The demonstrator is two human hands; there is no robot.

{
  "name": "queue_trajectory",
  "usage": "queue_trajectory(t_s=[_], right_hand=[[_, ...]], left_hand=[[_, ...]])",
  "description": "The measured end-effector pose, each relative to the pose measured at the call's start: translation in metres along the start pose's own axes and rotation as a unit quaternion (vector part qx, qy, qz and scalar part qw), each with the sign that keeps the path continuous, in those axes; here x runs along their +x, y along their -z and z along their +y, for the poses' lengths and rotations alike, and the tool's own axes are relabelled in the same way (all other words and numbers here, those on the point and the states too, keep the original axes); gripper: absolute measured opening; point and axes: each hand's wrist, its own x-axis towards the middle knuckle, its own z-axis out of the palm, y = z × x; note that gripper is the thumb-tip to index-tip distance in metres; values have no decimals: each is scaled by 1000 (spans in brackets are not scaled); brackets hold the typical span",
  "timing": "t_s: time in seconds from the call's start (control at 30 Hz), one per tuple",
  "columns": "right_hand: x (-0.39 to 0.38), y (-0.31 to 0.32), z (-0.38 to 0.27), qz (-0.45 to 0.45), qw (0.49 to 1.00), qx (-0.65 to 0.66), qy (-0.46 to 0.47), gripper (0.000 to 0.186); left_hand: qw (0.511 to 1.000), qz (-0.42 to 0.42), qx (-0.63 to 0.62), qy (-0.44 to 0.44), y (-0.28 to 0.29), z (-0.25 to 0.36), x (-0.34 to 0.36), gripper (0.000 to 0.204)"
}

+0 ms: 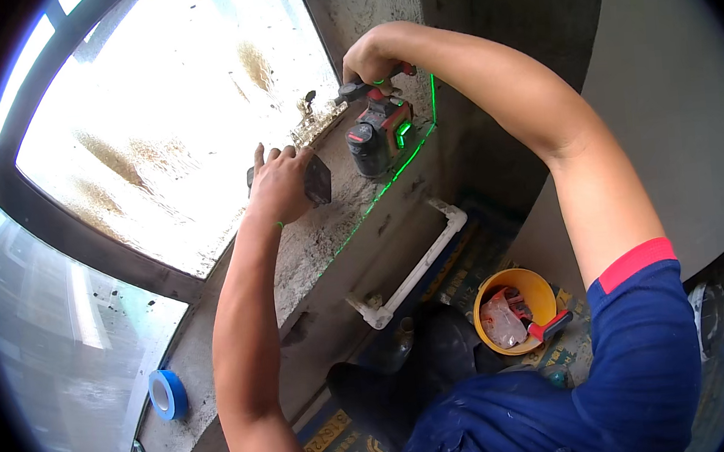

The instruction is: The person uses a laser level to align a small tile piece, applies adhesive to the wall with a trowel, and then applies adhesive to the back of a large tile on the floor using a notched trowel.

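Note:
A black-and-red laser level (383, 138) stands on the rough concrete window sill (313, 251). It throws a green line (389, 186) along the sill's edge and up the corner. My right hand (372, 55) reaches over from above, its fingers curled on a black-and-red piece (360, 90) at the top of the level. Whether that piece belongs to the level I cannot tell. Left of the level, my left hand (280, 181) is closed over a dark, block-shaped object (317, 181). My palm and fingers hide most of it.
A dirty window (174, 113) borders the sill. Blue tape (168, 395) lies at the lower left. White pipe (421, 268) juts from the wall below. On the floor, a yellow bucket (540, 288) holds a plastic bag and a red-handled tool (550, 326).

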Motion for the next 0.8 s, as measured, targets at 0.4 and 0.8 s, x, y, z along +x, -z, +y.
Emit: queue_trajectory(t_s=[0.4, 0.8], right_hand=[[38, -21, 16, 140, 987, -40, 67, 26], [5, -66, 28, 574, 796, 77, 178, 38]], left_hand=[[989, -67, -49, 124, 4, -16, 29, 54], [922, 279, -268, 33, -39, 46, 27, 74]])
